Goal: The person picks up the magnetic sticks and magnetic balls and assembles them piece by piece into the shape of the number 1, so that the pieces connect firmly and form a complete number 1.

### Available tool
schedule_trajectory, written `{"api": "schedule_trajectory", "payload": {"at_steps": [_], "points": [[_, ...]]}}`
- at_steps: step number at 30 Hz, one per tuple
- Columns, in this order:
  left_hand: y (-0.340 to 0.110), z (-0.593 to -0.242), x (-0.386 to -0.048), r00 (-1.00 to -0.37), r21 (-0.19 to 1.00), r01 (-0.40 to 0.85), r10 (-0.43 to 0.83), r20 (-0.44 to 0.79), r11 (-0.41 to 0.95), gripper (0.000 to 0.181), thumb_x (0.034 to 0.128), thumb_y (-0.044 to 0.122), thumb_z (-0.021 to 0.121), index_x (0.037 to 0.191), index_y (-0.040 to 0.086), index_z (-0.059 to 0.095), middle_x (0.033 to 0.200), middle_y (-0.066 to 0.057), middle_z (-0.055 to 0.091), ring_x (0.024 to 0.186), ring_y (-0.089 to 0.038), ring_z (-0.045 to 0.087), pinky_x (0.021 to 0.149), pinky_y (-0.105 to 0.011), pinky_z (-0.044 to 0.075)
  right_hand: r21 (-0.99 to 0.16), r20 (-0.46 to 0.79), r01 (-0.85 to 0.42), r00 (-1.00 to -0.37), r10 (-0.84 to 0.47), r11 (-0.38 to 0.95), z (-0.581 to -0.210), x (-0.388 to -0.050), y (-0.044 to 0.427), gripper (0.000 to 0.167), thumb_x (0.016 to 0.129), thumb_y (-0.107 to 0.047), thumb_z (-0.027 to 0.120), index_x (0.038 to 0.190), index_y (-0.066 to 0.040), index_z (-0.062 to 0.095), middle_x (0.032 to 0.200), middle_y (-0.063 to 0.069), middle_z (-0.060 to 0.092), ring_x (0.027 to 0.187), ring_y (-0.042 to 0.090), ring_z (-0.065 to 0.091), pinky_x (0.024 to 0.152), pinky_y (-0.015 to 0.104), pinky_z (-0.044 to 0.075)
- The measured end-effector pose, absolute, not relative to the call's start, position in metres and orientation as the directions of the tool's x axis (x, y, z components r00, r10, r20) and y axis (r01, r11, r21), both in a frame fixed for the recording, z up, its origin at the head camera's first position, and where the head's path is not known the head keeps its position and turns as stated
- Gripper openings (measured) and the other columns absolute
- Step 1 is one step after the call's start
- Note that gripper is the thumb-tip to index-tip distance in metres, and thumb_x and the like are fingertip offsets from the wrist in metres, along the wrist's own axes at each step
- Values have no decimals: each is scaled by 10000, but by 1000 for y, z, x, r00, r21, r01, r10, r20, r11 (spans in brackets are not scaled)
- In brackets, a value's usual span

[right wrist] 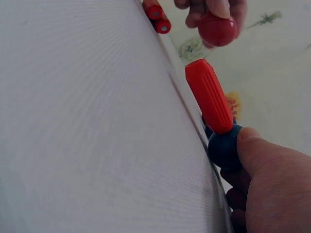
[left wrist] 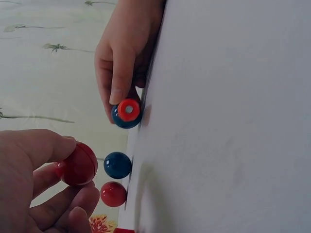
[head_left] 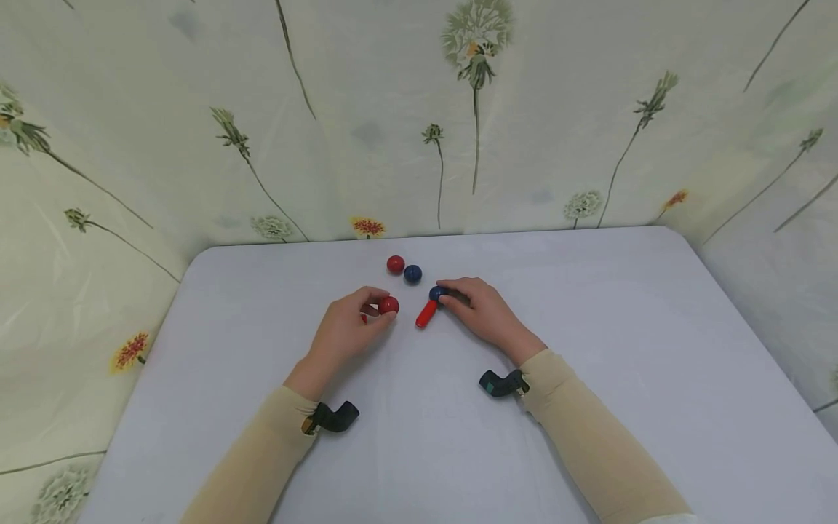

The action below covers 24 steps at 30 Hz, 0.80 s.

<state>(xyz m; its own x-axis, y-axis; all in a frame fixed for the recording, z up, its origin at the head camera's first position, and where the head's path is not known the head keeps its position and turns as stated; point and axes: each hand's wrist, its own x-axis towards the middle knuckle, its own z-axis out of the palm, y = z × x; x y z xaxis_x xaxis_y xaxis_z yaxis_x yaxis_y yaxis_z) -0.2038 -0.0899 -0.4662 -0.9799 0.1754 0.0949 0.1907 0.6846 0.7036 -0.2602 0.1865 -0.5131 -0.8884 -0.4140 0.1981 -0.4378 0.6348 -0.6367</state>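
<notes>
Evidently I have the right grip (head_left: 481, 309) closed in a pinch, thumb and fingers set against a glossy blue ball (head_left: 436, 292), no wider than the ball asks; one face is left bare where a ribbed red rod (right wrist: 209, 94) meets it, which I take to be why the fingers sit back from the join. The rod slants toward the person and a little leftward, and its far end shows a small grey disc (left wrist: 129, 109), perhaps a magnet, which would explain why no finger is needed on the rod itself. I cannot tell whether the rod touches the counter (head_left: 589, 327). Across from it, the left grip (head_left: 347, 327) pinches a red ball (head_left: 389, 305) between thumb and fingers; the ball looks raised, with its side toward the rod uncovered, probably so that nothing blocks it. Farther out, a second red ball (head_left: 396, 264) and a second blue ball (head_left: 412, 274) sit just beside each other beyond both hands, out of the way but, I judge, easily reached. Two spare red rods (right wrist: 159, 19) lie side by side near the left hand, mostly hidden from the head view. My count is two red balls, one held; two blue balls, one held; and three red rods, one meeting a ball.
</notes>
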Motion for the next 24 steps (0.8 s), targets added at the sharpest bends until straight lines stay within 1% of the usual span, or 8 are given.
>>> {"api": "schedule_trajectory", "payload": {"at_steps": [10, 15, 20, 24], "points": [[-81, -476, -187, -977, 724, 197, 197, 86, 661, 316, 890, 377, 717, 1171, 247, 657, 1057, 152, 651, 903, -52, 599, 731, -276, 516, -644, 195, -437, -887, -419, 627, -510, -259, 186, 437, 985, -441, 578, 1361, -221, 611, 1306, -49, 613, 1236, 161, 520, 1030, 389, 411], [-79, -477, -181, -975, 724, 203, 202, 90, 660, 311, 879, 372, 732, 1151, 239, 658, 1033, 154, 654, 895, -64, 599, 741, -279, 516, -642, 186, -431, -890, -417, 634, -511, -259, 185, 440, 983, -441, 583, 1367, -228, 605, 1306, -54, 611, 1233, 158, 518, 1028, 387, 414], [-76, -479, -177, -974, 711, 203, 212, 78, 673, 313, 864, 371, 749, 1126, 232, 649, 958, 149, 643, 843, -79, 588, 714, -266, 512, -644, 193, -433, -890, -414, 631, -511, -260, 186, 443, 981, -453, 579, 1365, -234, 606, 1303, -56, 613, 1233, 157, 518, 1027, 388, 414], [-74, -481, -175, -970, 710, 217, 231, 79, 669, 309, 862, 368, 751, 1113, 223, 645, 865, 122, 627, 761, -96, 581, 655, -281, 507, -644, 200, -438, -888, -414, 628, -513, -260, 186, 447, 982, -469, 566, 1361, -235, 609, 1301, -55, 614, 1236, 157, 517, 1030, 388, 408]]}}
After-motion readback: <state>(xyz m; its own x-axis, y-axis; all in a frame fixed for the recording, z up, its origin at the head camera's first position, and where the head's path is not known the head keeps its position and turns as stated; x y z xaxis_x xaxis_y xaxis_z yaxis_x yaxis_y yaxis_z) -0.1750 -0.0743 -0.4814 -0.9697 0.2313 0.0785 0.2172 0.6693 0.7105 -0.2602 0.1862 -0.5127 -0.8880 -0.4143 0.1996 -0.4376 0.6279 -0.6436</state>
